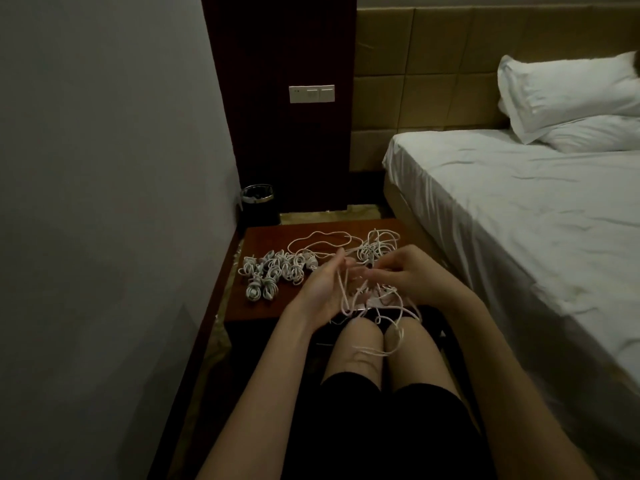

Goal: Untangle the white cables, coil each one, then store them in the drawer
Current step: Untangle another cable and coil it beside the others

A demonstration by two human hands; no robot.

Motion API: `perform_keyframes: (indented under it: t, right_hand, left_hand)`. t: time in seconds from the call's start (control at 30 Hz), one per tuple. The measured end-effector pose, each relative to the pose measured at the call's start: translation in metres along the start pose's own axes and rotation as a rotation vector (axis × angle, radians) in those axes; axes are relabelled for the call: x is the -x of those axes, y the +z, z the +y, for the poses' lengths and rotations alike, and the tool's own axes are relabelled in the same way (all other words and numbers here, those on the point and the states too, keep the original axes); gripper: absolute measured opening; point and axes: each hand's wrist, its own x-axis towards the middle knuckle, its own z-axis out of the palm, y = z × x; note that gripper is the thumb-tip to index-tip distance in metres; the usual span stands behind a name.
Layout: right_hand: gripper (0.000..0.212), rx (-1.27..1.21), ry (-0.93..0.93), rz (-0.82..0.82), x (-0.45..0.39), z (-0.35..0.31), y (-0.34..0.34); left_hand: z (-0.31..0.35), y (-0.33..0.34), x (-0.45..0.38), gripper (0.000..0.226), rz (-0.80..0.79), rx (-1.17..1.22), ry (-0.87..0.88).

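Fingers of the left hand [323, 289] curl loosely around a strand of the tangled white cables [372, 299], while the right hand [412, 275] pinches another strand of the same knot above the near edge of the small reddish-brown wooden table [263, 237]. Loose ends hang down over the person's knees. Finished white cable coils [273, 273] lie clustered on the table's left side, with a loose white cable heap [377, 245] at the far right.

Frame dim overall, muted colour. Brightest area: bed sheet [519, 209] and pillow [568, 95], right of and beyond the hands. Wall [104, 168] left of hands a flat grey, darkening toward the near corner. Fingers slightly soft. Wide-angle bending at edges. Deep shadow below the forearms.
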Motion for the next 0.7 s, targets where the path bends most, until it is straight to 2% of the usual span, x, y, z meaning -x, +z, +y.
perform_keyframes:
  t: [0.07, 0.13, 0.2, 0.3, 0.43, 0.5, 0.6, 0.7]
  right_hand:
    - [0.021, 0.163, -0.023, 0.041, -0.003, -0.004, 0.004]
    - [0.015, 0.331, -0.042, 0.082, -0.004, -0.004, 0.007]
    - [0.014, 0.396, -0.065, 0.083, -0.002, -0.005, 0.010]
    - [0.013, 0.355, -0.037, 0.105, 0.008, -0.008, 0.011]
    - [0.022, 0.130, 0.108, 0.059, 0.027, -0.011, -0.002]
    - [0.020, 0.160, 0.114, 0.080, 0.032, -0.015, -0.004]
    - [0.020, 0.228, 0.131, 0.258, 0.030, -0.022, 0.009]
    - [0.016, 0.209, 0.123, 0.461, 0.030, -0.022, 0.041]
  left_hand:
    - [-0.006, 0.007, 0.003, 0.042, -0.045, -0.050, -0.039]
    - [-0.008, 0.011, 0.007, 0.042, -0.025, -0.115, -0.076]
    - [-0.012, 0.013, 0.011, 0.036, -0.025, -0.119, -0.097]
    - [-0.014, 0.010, 0.016, 0.031, -0.049, -0.109, -0.101]
    - [-0.012, -0.001, 0.024, 0.039, -0.180, -0.087, -0.130]
    - [-0.012, -0.002, 0.026, 0.045, -0.201, -0.087, -0.154]
    - [-0.017, 0.007, 0.029, 0.045, -0.179, -0.124, -0.137]
    - [-0.023, 0.016, 0.029, 0.043, -0.050, -0.034, -0.021]
